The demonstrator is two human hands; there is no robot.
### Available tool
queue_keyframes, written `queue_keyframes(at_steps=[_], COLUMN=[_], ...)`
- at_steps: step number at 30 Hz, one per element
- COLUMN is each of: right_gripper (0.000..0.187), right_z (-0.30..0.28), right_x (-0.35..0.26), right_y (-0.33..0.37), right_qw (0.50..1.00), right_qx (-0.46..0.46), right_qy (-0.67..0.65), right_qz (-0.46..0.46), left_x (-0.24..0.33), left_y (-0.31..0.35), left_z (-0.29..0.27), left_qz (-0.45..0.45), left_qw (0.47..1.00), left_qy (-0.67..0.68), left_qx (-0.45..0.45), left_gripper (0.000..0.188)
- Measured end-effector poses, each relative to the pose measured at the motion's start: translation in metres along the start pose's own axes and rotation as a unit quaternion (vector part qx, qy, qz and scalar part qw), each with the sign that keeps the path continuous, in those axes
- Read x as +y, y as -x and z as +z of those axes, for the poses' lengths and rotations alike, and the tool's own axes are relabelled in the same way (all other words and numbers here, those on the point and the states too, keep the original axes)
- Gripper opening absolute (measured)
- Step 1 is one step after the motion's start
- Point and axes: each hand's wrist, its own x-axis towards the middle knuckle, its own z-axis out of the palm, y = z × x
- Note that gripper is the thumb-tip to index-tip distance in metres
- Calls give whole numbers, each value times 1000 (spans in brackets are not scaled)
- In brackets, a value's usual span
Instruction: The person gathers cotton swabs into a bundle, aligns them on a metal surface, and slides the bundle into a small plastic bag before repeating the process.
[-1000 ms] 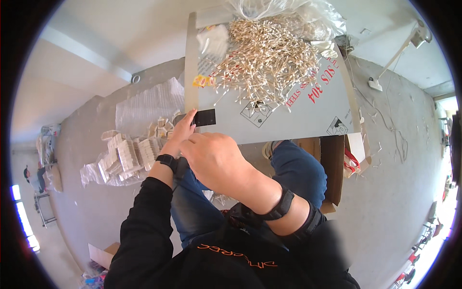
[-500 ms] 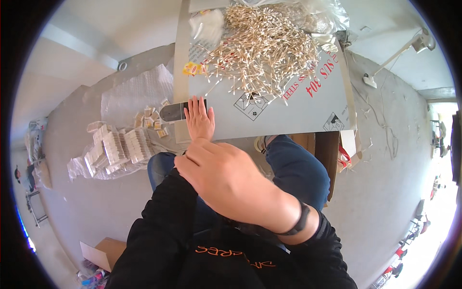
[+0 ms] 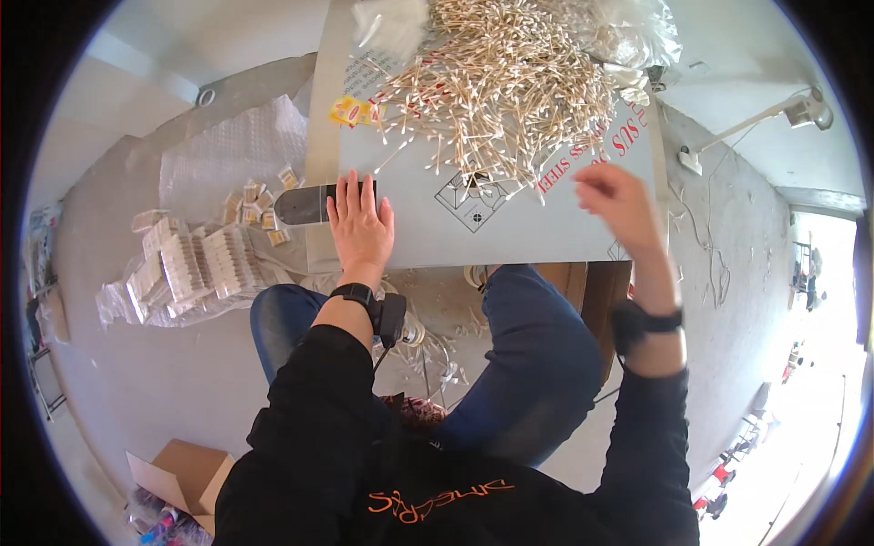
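My left hand (image 3: 360, 221) lies flat with its fingers stretched out, over the right end of a flat dark strip (image 3: 305, 207) with a rounded end. The strip reaches past the table's left edge, and part of it is hidden under my fingers. Above the table's right side hovers my right hand (image 3: 622, 207), its fingers curled and smeared by motion; I cannot make out anything in them. Between and beyond both hands, a big loose heap of cotton swabs (image 3: 510, 96) covers the far part of the grey printed tabletop (image 3: 410, 241).
Yellow printed packets (image 3: 353, 112) and clear plastic bags (image 3: 628, 36) lie around the heap. To the left on the floor are stacked white packs (image 3: 187, 264), small boxes (image 3: 250, 202) and bubble wrap (image 3: 237, 155). An open carton (image 3: 187, 473) stands lower left, a white lamp (image 3: 801, 114) at right.
My right hand has left my left wrist and swung right, over the table. My left hand stays flat on the dark strip. The whole view has shifted slightly.
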Motion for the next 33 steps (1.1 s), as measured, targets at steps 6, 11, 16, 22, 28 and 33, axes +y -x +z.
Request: queue_keyframes(at_steps=[6, 11, 16, 22, 28, 33], right_gripper=[19, 16, 9, 6, 14, 17], right_z=[96, 115, 101, 44, -24, -13], right_x=[73, 76, 91, 64, 105, 94], right_y=[-52, -65, -66, -65, -114, -166], right_qw=[983, 959, 947, 993, 976, 944], right_qx=[-64, -102, -84, -60, 165, 239], right_qy=[153, 238, 222, -97, -139, 214], right_qz=[-73, -119, -216, 19, 13, -73], left_x=[0, -3, 2, 1, 5, -2], left_y=[1, 1, 2, 0, -1, 0], left_z=[0, -3, 0, -7, -3, -6], left_qz=[-5, -8, -5, -13, -4, -2], left_qw=[1000, 1000, 999, 999, 999, 999], left_qy=[-3, 3, 12, 0, 0, -17], left_qx=[-16, -22, -31, -40, -36, -32], left_gripper=[48, 50, 50, 49, 50, 50])
